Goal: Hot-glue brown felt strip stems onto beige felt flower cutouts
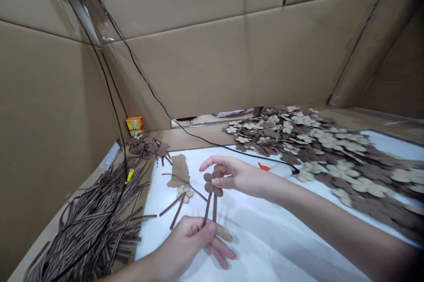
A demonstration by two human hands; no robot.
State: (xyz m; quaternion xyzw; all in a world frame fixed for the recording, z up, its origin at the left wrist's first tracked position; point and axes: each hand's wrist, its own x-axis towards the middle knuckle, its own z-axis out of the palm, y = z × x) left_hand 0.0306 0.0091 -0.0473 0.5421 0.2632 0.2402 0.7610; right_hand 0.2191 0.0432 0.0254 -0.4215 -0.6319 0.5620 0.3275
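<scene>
My right hand [236, 177] pinches a brown flower cutout [209, 183] by its petals, between thumb and fingers. Two dark striped ribbon strips [215, 207] hang down from the flower. Their lower ends are between the thumb and fingers of my left hand [200, 242]. Under that hand's fingertips shows a tan piece [224, 232], whose kind I cannot make out. On the white board to the left lies a beige flower [185, 194] with two ribbon legs, beside a torn piece of cardboard [179, 169]. One loose strip crosses above it.
Brown and beige flowers [327, 140] are heaped at the right. Many ribbon strips [99, 211] lie piled at the left. Behind my right arm rests a white corded tool [281, 169] with an orange part. A black cable [159, 100] hangs across cardboard walls. An orange box [134, 125] stands behind.
</scene>
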